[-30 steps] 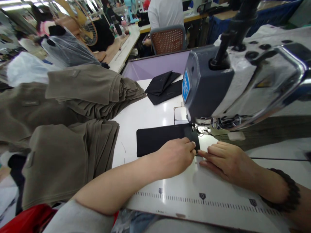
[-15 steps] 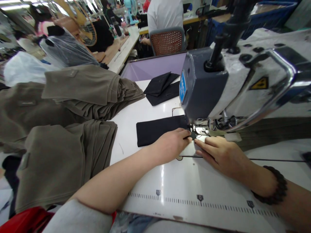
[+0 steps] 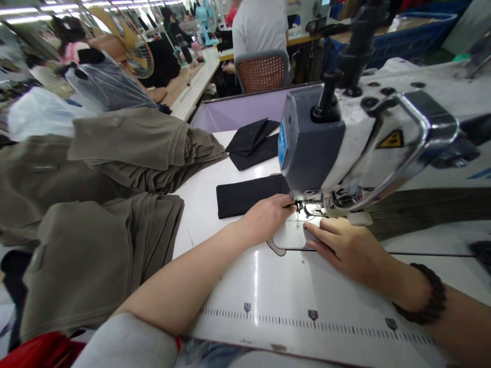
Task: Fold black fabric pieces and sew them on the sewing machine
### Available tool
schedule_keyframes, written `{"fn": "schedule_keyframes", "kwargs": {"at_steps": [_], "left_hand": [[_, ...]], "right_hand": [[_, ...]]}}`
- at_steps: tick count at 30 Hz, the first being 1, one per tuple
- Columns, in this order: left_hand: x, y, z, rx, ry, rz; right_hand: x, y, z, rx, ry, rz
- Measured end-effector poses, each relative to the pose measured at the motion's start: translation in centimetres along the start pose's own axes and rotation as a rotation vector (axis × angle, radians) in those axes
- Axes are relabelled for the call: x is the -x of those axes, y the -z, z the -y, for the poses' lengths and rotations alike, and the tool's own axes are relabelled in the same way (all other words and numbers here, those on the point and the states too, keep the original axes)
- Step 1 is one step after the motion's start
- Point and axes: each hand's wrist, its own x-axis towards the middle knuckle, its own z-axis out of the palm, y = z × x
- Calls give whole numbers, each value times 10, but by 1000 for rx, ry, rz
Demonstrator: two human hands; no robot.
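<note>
Sliding back, your black cloth (image 3: 245, 196) has its near edge by the foot (image 3: 300, 207) — seam likely ending; left hand (image 3: 268, 219): pinch unclear; right hand (image 3: 347, 248) loose, empty.

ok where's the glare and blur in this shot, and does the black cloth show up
Head view: glare streaks the table; head view: strip lights look washed out, background around them soft; head view: black cloth shows little surface detail, though its left edge stands out.
</note>
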Motion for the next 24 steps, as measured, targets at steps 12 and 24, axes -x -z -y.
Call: {"fn": "schedule_keyframes", "kwargs": {"at_steps": [12, 24], "left_hand": [[6, 15, -16, -247, 231, 169], [68, 69, 24, 687, 589, -271]], "right_hand": [[0, 2, 0, -22, -10, 28], [8, 28, -15, 45, -45, -89]]}}
